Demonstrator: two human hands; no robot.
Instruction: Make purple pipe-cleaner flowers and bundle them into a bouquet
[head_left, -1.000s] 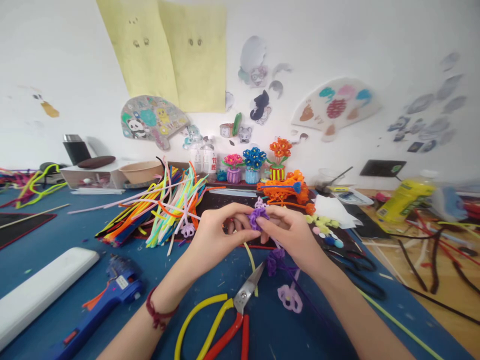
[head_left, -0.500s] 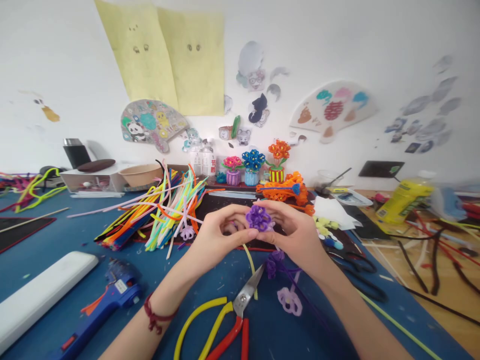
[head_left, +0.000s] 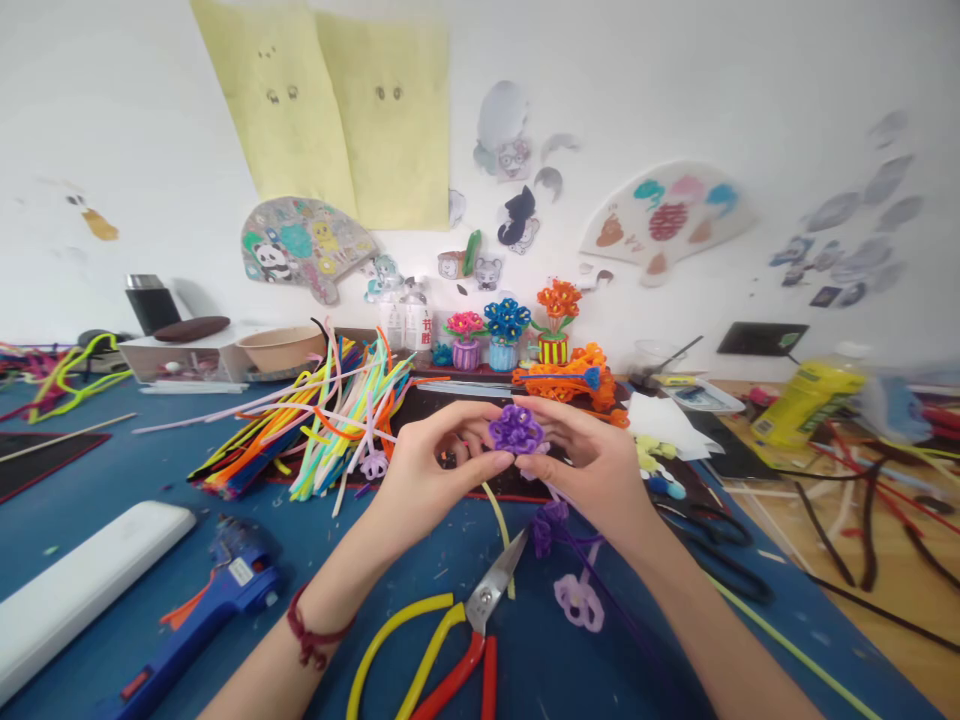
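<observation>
A dark purple pipe-cleaner flower (head_left: 516, 429) is pinched between my two hands above the mat. My left hand (head_left: 439, 465) closes on its left side, thumb against the lower petals. On the other side, my right hand (head_left: 589, 455) grips it, with part of a lighter purple piece showing behind the fingers. Below the hands lie another purple flower (head_left: 550, 527) and a pale lilac flower (head_left: 579, 602) with a stem. Scissors (head_left: 486, 598) with yellow and red handles rest near them, tips by the purple flower. A pale yellow stem (head_left: 498, 513) passes behind the blades.
At left are a blue glue gun (head_left: 240, 580) and a long white case (head_left: 90, 590). Bundled pipe cleaners (head_left: 337, 420) lie behind my left hand. Potted pipe-cleaner flowers (head_left: 507, 325) stand by the wall. Black scissors (head_left: 716, 545) and a yellow bottle (head_left: 810, 400) are at right.
The purple flower has turned slightly between my fingers, and my right thumb has shifted a little up at its lower edge. Everything on the table stays where it was.
</observation>
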